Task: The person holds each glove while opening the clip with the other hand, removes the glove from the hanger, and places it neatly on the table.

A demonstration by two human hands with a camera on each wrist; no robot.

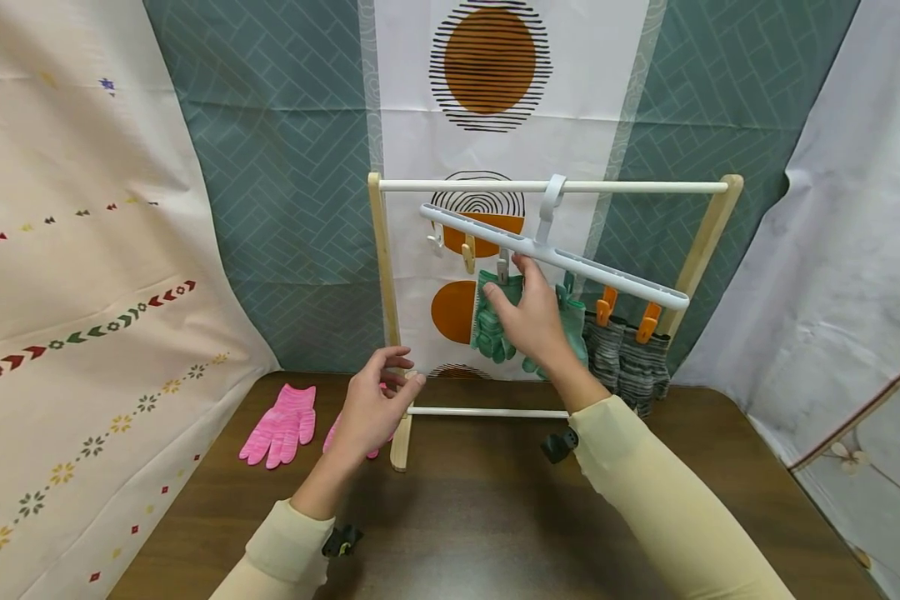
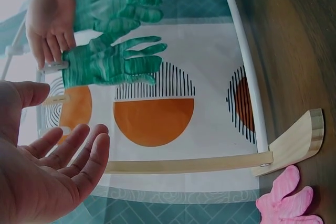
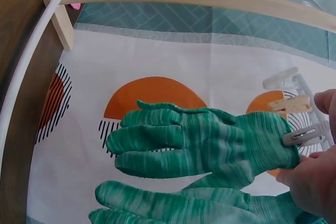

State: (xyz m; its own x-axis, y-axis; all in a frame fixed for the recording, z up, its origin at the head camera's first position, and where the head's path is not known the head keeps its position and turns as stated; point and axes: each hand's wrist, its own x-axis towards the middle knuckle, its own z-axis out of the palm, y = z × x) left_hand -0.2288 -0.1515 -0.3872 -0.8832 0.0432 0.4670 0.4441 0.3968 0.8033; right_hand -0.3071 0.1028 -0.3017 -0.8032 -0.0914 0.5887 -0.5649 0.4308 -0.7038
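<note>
A white clip hanger (image 1: 607, 271) hangs tilted from the rack's top bar, its right end lower. Grey clips hold the green gloves (image 3: 199, 140) by their cuffs. My right hand (image 1: 536, 321) is at the grey clip (image 3: 305, 134) and the nearer green cuff, thumb and fingers spread apart; whether the fingertips touch the cuff is unclear. My left hand (image 1: 375, 400) is held palm up with loose fingers in front of the rack's left post, holding nothing. Below it, one pink glove (image 2: 286, 198) is partly hidden by this hand in the head view.
Grey-black gloves (image 1: 622, 358) hang from orange clips (image 1: 648, 323) on the hanger's right. Towards its left are a beige clip (image 1: 468, 253) and a white clip (image 1: 436, 240). Another pink glove (image 1: 281, 425) lies on the brown table (image 1: 465, 508). The wooden rack (image 1: 384, 267) stands at the back.
</note>
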